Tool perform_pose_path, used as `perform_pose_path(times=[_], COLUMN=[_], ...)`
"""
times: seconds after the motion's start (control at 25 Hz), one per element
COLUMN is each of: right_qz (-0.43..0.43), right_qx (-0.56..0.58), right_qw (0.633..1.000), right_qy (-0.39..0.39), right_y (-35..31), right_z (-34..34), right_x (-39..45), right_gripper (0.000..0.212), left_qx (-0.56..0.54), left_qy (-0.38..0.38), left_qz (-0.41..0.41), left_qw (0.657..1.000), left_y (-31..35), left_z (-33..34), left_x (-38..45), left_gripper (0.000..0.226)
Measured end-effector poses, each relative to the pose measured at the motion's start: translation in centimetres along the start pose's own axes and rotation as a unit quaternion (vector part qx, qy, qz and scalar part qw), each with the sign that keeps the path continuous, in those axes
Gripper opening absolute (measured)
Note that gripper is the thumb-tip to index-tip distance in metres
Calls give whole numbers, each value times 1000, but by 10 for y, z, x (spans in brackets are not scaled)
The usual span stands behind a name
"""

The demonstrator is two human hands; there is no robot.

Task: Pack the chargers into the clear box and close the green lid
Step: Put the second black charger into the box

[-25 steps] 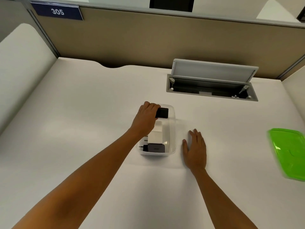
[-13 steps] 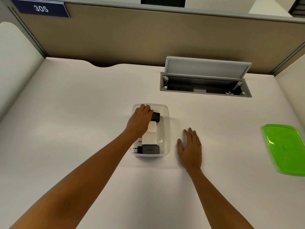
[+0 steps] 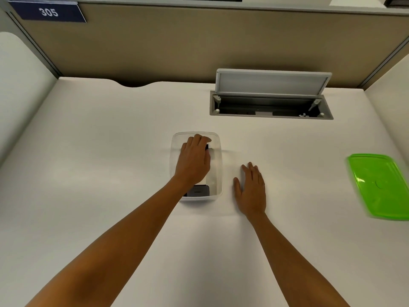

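Head camera, looking forward and steeply down onto a white desk.

The lone wide-angle view sits above the desk's (image 3: 93,151) near edge and faces its far edge, where a tan partition (image 3: 177,47) rises with a sign reading 305 (image 3: 48,12). Both forearms enter from the bottom, close to the lens; straight lines bow toward the corners.

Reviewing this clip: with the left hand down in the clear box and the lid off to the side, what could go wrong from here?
1. The left hand hides the black charger it presses; it may sit too high for the lid.
2. The green lid lies far right, beyond the flat right hand, so fetching needs a long reach.
3. Nothing steadies the clear box; it could slide.
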State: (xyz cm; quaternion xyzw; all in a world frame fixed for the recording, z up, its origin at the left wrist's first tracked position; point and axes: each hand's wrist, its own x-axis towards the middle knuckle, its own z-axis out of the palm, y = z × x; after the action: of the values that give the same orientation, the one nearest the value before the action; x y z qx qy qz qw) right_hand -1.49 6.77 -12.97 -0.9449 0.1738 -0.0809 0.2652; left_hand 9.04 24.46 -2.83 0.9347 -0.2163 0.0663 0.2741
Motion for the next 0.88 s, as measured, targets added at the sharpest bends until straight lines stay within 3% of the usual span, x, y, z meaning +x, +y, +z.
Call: perform_pose_path(times=[0.16,0.4,0.56,0.72,0.88], right_qz=[-12,50,114,211,244], right_qx=[35,7,-77,-165,-177], right_qw=[999,997,986,962,953], right_qy=[-20,60,98,57,43], right_y=[24,107,159,193,198], right_z=[-17,-87,-129,-152,-149], right_x=[0,7,20,30,29], right_gripper=[57,57,62,57,50], left_qx=[-20,-35,-66,-83,-85], left_qy=[-20,-33,-40,-38,-37], left_qz=[33,96,110,120,118], left_qw=[999,994,991,989,989], left_y=[33,74,94,100,96], left_z=[20,45,52,55,55], left_x=[-10,-5,-1,-3,-8], left_gripper=[28,26,28,28,27])
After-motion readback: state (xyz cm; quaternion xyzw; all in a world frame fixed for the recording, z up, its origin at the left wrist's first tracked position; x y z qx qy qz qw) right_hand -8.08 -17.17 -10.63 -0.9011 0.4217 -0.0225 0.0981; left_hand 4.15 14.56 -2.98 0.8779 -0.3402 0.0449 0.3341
